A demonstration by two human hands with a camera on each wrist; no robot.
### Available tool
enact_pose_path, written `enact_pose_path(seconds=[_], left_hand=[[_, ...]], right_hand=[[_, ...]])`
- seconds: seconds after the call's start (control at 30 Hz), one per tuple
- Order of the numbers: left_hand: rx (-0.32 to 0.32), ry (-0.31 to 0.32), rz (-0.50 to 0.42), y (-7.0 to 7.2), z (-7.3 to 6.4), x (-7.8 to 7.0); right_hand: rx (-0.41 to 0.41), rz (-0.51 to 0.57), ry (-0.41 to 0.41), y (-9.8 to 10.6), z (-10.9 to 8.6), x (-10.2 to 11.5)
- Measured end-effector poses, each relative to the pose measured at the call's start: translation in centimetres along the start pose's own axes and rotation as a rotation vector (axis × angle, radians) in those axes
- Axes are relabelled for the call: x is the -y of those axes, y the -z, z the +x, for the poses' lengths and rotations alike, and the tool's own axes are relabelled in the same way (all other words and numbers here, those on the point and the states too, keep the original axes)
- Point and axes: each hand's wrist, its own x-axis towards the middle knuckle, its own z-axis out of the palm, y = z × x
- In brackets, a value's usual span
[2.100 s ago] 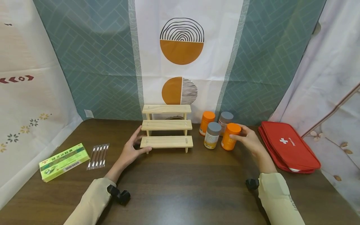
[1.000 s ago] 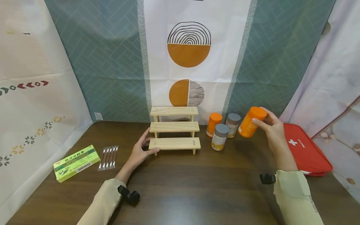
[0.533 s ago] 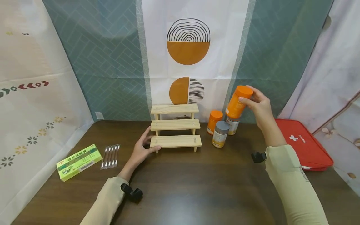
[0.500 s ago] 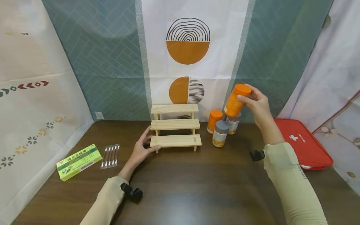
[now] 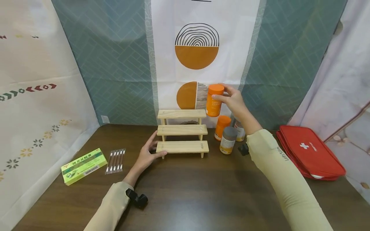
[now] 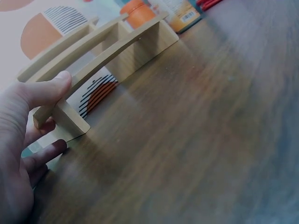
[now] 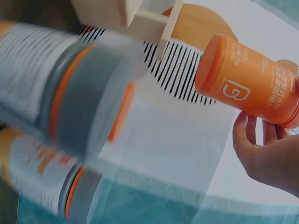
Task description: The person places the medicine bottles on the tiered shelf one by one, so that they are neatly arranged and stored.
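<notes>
My right hand [image 5: 234, 101] holds an orange pill bottle [image 5: 213, 104] upright in the air, just right of the top step of a three-tier wooden stand [image 5: 182, 146]. In the right wrist view, the fingers curl round the orange bottle [image 7: 250, 81], whose white print shows. My left hand [image 5: 146, 155] grips the stand's left end. The left wrist view shows its thumb on the lowest step [image 6: 110, 56] and the fingers bent round the end. Right of the stand are another orange bottle [image 5: 222, 126] and two grey-capped bottles, the front one [image 5: 227, 141] partly covering the others.
A red first-aid pouch [image 5: 312, 150] lies at the right of the dark wooden table [image 5: 196, 195]. On the left are a green medicine box [image 5: 83, 166] and a clear pack of cotton swabs [image 5: 115, 161]. A patterned cloth [image 5: 121, 83] hangs close behind the stand.
My right hand has picked the orange bottle up from the table, lifted it over the other bottles and carried it left to the stand's top step. My left hand stays on the stand.
</notes>
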Motion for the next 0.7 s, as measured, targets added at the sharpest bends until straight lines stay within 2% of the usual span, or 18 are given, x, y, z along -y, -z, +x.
enact_pose_path(seconds=[0.23,0.33,0.4,0.53,0.7], left_hand=[[-0.015,0.012,-0.018,0.4,0.1,0.6],[-0.032,0.015,-0.009,0.7,-0.1,0.4],[-0.035,0.018,-0.008,0.9,-0.4,-0.4],[-0.022,0.017,-0.018,0.9,-0.3,-0.4],[0.0,0.023,-0.035,0.5,0.4,1.6]], right_hand=[[0.012,0.122,-0.026,-3.5,2.1,0.9],[0.042,0.118,-0.033,-5.3,2.9,0.9],[0.061,0.119,-0.038,-6.6,3.4,0.9],[0.075,0.105,-0.069,-8.7,4.2,0.6],[0.088,0.085,-0.078,-11.0,4.6,0.6]])
